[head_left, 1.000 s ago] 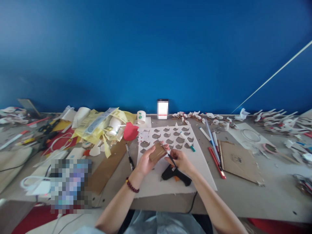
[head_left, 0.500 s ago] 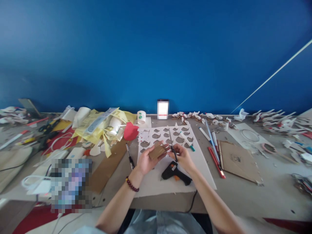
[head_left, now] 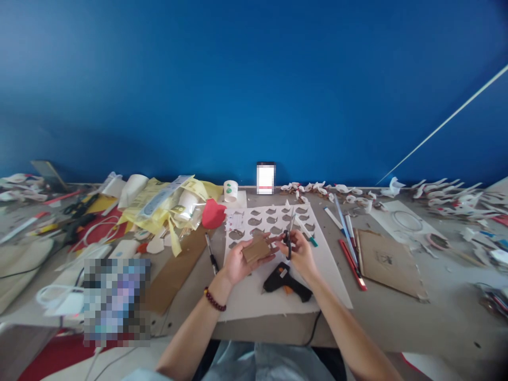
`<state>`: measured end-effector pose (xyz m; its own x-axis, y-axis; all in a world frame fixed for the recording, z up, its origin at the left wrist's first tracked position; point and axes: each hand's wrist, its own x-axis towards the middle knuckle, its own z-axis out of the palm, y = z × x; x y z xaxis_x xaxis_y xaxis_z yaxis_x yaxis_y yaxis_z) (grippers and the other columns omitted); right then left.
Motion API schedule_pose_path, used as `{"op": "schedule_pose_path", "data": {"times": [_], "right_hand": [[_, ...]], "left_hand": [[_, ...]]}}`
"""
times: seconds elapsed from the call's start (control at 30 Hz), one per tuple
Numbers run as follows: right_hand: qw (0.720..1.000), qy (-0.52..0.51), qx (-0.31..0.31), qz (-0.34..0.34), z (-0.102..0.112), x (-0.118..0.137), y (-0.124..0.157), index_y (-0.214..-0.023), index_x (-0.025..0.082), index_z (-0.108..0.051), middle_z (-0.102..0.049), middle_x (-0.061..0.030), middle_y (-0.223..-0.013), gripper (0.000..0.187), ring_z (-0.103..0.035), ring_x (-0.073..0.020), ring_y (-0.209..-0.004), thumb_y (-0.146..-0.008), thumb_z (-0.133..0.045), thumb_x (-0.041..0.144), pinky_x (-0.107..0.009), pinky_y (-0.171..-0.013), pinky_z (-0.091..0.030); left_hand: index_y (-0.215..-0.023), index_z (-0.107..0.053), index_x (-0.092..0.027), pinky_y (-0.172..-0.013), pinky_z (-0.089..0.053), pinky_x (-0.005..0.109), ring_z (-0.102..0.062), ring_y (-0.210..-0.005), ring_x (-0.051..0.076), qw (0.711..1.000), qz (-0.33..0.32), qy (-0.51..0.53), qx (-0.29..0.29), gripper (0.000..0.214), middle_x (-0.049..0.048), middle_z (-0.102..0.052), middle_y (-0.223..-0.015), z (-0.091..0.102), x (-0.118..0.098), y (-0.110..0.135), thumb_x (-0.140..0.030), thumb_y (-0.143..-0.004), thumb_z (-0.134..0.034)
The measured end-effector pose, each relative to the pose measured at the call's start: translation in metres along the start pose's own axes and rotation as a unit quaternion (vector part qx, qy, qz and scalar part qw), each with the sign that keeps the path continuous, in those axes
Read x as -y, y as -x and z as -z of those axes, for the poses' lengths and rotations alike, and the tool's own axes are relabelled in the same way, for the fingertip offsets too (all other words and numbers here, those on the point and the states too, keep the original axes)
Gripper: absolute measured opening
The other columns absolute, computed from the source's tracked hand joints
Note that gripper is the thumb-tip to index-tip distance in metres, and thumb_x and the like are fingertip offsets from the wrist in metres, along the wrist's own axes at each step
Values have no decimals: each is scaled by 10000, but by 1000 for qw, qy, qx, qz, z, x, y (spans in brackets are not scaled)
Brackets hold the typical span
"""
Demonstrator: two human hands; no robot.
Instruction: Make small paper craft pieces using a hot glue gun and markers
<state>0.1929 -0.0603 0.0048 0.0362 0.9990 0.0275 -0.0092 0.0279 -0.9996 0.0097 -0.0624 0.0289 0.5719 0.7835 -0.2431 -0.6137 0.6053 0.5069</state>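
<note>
My left hand [head_left: 237, 264] holds a small brown cardboard piece [head_left: 257, 251], which lies across the palm and fingers. In my right hand [head_left: 302, 256] is a pair of scissors [head_left: 289, 241] with black handles, its blades pointing up and away from me. The fingertips of both hands come close together at the cardboard's right edge. Beneath them lies a white sheet [head_left: 329, 283] with rows of leaf-like cut-out shapes. A black glue gun [head_left: 286, 281] with an orange trigger rests on the sheet just below my hands.
Markers [head_left: 352, 264] and a flat cardboard piece [head_left: 391, 263] lie to the right. Several white bird figures [head_left: 448, 196] stand along the back. Left are yellow packaging [head_left: 153, 203], a brown strip [head_left: 174, 280] and a pen [head_left: 211, 254]. A paper cup [head_left: 230, 191] stands by the blue wall.
The scissors have turned in my right hand, their blades now tilting to the right and away from the cardboard. The cardboard lies flatter in my left hand.
</note>
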Motion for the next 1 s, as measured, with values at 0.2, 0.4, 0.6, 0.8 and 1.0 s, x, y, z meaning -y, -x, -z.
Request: {"op": "schedule_pose_path", "data": {"times": [0.2, 0.4, 0.6, 0.8, 1.0], "right_hand": [[999, 7, 33, -10, -3, -4, 0, -787, 211, -466, -623, -18, -791, 294, -577, -150, -722, -678, -713, 327, -258, -623, -452], [998, 4, 58, -16, -5, -4, 1, -750, 215, -439, -608, -7, -740, 331, -570, -143, -681, -665, -720, 369, -260, -608, -442], [997, -66, 31, -24, -3, 2, 0, -754, 210, -458, -593, 1, -753, 322, -541, -122, -664, -660, -727, 361, -252, -621, -424], [997, -73, 8, -27, 1, 6, -1, -750, 209, -484, -598, -5, -746, 339, -536, -130, -666, -643, -737, 407, -250, -617, -410], [998, -64, 7, -28, 0, 4, -1, -744, 215, -472, -596, -12, -755, 349, -537, -140, -681, -643, -733, 424, -260, -625, -420]], "left_hand": [[-1188, -565, -54, -1041, -366, 451, -560, -1118, 274, 1000, 16, -15, -20, 473, 153, -592, -1227, 5, 4, -2, -301, -804, -438], [-1121, -626, -95, -1000, -408, 412, -559, -1113, 261, 999, 24, -33, -29, 440, 113, -614, -1205, 2, 6, -3, -326, -780, -471], [-895, -694, -138, -795, -490, 347, -601, -982, 264, 959, -96, -155, -216, 314, 89, -696, -957, 19, 6, -9, -365, -694, -612], [-1001, -660, -145, -479, -401, 227, -577, -620, 145, 889, -202, -203, -357, 445, 40, -669, -786, 36, -6, -12, -454, -682, -656], [-1335, -396, -309, -678, -506, 241, -643, -875, 170, 900, -286, -193, -267, 733, 61, -606, -1156, 29, -13, -13, -347, -684, -730]]}}
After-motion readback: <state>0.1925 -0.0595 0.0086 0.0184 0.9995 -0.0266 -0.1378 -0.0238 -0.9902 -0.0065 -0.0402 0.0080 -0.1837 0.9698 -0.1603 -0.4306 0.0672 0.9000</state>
